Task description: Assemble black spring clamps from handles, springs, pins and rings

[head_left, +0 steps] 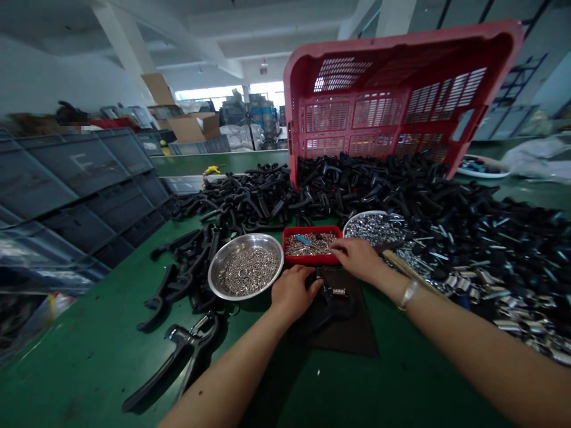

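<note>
My left hand (292, 292) is closed over the upper end of a black hand grip (330, 309), its fingers bent around it. The hand grip lies on a dark mat (352, 339), and a small coil spring (339, 292) shows on it. My right hand (359, 257) is over the right end of a red tray (307, 260) of small metal pins. Its thumb and fingertips are pinched together; what is between them is too small to make out. A blue-handled tool (304, 239) lies on the pins. Left of the tray stands a metal bowl (214, 270) of small metal parts.
Black handles (250, 196) are heaped across the back, spilling from a tipped red crate (401, 44). A hand grip with a spring (190, 342) lies front left. A white bowl of metal rings (372, 226) and metal sleeves (513, 306) are at right. Grey crates (80, 172) stand left.
</note>
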